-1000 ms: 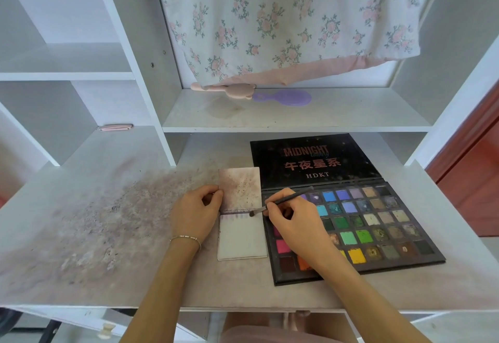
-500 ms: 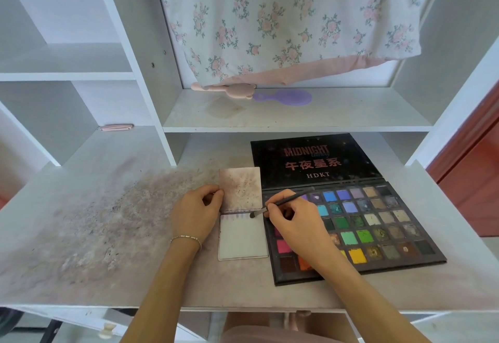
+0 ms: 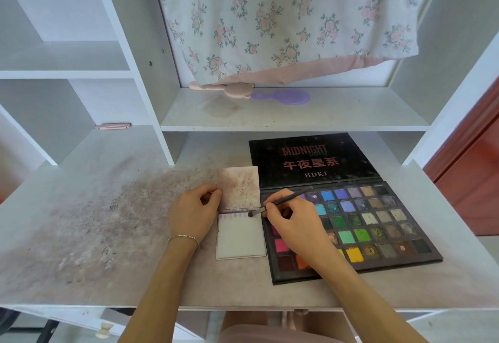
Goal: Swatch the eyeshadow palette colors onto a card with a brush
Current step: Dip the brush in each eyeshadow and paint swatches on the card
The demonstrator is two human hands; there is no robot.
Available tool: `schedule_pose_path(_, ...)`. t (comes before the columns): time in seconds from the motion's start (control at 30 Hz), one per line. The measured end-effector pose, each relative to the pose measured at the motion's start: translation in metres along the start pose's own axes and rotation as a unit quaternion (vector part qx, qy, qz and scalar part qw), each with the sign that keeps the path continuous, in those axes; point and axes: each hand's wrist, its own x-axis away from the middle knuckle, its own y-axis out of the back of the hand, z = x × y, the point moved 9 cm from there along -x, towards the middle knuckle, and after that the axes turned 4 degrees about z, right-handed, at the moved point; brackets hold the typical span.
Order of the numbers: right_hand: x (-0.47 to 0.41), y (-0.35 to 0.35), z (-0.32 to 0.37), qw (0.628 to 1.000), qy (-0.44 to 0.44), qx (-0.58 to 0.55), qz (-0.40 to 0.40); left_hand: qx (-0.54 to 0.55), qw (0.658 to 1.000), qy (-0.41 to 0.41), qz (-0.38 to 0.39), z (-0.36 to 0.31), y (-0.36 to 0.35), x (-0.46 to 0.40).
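Observation:
A black eyeshadow palette [image 3: 378,224] lies open on the desk, with several coloured pans and a lid printed "MIDNIGHT". Left of it lies a small white card pad [image 3: 240,237], its stained cover flipped up; faint swatch marks run along its top edge. My right hand [image 3: 294,224] pinches a thin dark brush [image 3: 283,201], and the tip touches the upper right of the card. My left hand [image 3: 193,210] holds the pad's left edge at the fold, fingers curled on the cover.
The white desk [image 3: 108,221] is smeared with pinkish powder on its left half. A shelf above holds a pink brush [image 3: 229,89] and a purple hairbrush [image 3: 286,97]. A floral cloth [image 3: 283,18] hangs behind. A small pink item [image 3: 113,126] lies at back left.
The brush tip has shifted very slightly along the card's top edge. Both hands otherwise stay where they were.

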Motion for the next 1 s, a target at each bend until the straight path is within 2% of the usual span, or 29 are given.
schedule_pose_path(0.23,0.0,0.005,0.002,1.0,0.001,0.001,-0.022,0.009,1.0,-0.003,-0.002,0.0,0.001,0.001)
schedule_pose_path(0.6,0.005,0.034,0.007,0.989,0.018,-0.122,-0.079,0.005,1.0,0.005,-0.001,0.001,0.001,0.001)
schedule_pose_path(0.87,0.035,0.121,-0.024,0.967,-0.008,-0.126,-0.222,-0.005,1.0,0.003,-0.008,0.003,-0.001,-0.002)
schedule_pose_path(1.0,0.055,0.173,-0.042,0.943,-0.031,-0.024,-0.33,-0.008,1.0,-0.003,-0.007,0.003,-0.001,-0.002)
